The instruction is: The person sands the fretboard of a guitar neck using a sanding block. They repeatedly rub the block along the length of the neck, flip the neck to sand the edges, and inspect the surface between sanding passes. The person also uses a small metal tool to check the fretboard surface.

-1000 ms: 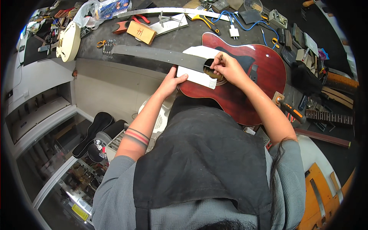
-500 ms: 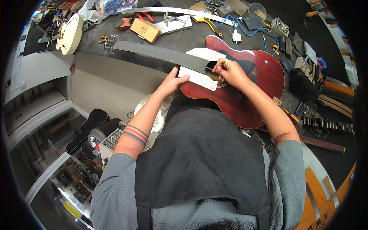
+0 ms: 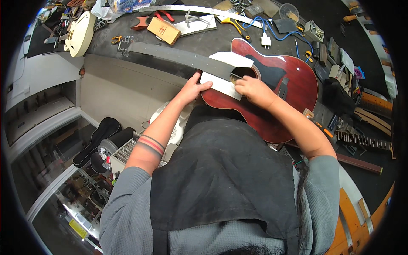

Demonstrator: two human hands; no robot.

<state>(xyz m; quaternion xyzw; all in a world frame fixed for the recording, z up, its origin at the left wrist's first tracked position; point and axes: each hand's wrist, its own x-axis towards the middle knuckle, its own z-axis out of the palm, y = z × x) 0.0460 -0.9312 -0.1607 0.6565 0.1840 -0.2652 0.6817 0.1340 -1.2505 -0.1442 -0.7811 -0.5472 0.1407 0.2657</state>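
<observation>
The dark workbench (image 3: 111,26) spans the far side, and the red acoustic guitar (image 3: 297,70) lies face up across it, its body to the right and near the apron (image 3: 223,170). It looks light for its size and stiff; the glossy finish is likely slippery and easy to scratch, and the thin top fragile, so the neck or the body's rim seems the safest hold. Its long dark fingerboard (image 3: 172,55) runs left from the sound hole (image 3: 247,71). A white sheet (image 3: 221,85) shows on both sides of the fingerboard's end; it appears thin, light and easily creased, best held flat at an edge.

The left hand (image 3: 192,90) is at the guitar's near left edge, just left of the near part of the sheet. Its thumb lies on the sheet and its fingers are partly hidden, so how firmly it grips cannot be told.

The right hand (image 3: 256,92) is closed, pinching a slim tool (image 3: 237,76) over the sound hole's near left side. The tool projects far and left of the fingertips, beside the fingerboard's end; it looks light and rigid, suited to a fingertip hold.
</observation>
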